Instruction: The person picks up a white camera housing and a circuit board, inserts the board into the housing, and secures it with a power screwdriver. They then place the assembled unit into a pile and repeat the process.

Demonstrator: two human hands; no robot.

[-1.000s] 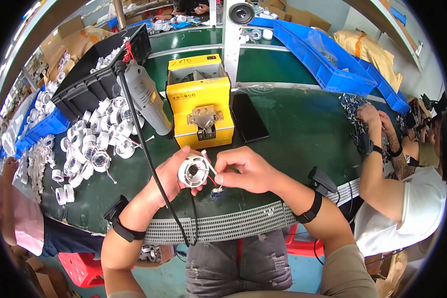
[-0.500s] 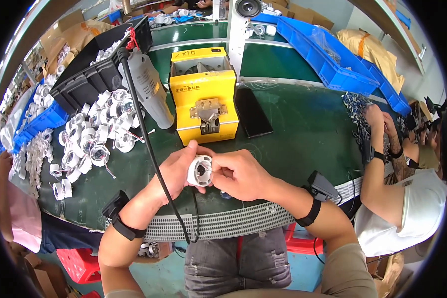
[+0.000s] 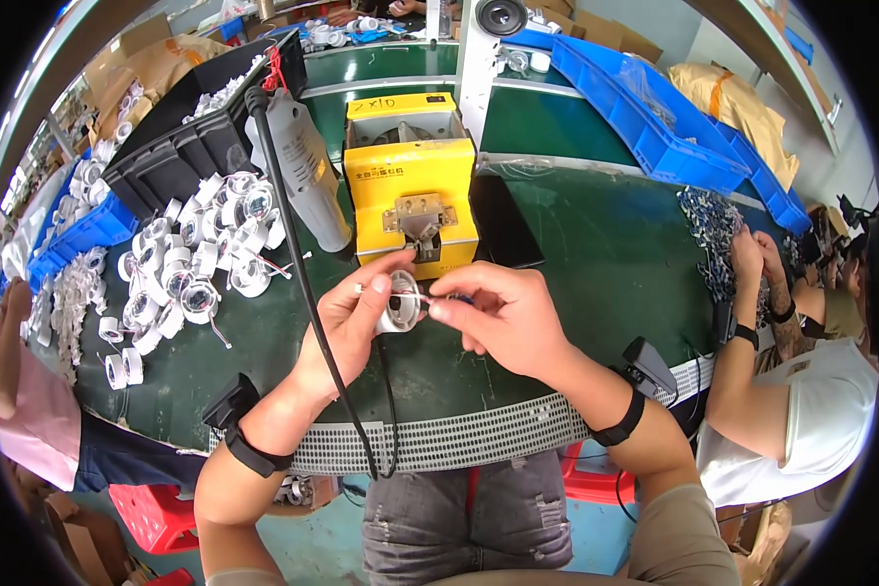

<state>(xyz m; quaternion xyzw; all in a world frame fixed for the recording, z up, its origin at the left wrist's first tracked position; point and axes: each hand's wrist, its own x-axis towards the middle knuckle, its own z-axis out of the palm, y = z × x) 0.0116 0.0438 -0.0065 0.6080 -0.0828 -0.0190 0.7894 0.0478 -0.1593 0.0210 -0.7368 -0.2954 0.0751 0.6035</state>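
Note:
My left hand is closed around a white round plastic housing, its open side facing up. A thin wire lead with a small white connector stretches across the housing, the connector lying by my left thumb. My right hand pinches the lead's other end between thumb and forefinger. Something small and dark shows at those fingers, too little of it to name. Both hands are just in front of the yellow machine, which has a metal fixture on its face.
Many similar white housings lie heaped at left, before a black crate. An electric screwdriver hangs beside the machine, its black cable crossing my left arm. A black phone-like slab lies right. At far right, another person handles small parts.
My right hand has drawn back from inside the housing and moved up and right. The wire lead with its connector now shows stretched over the housing. The view has shifted slightly.

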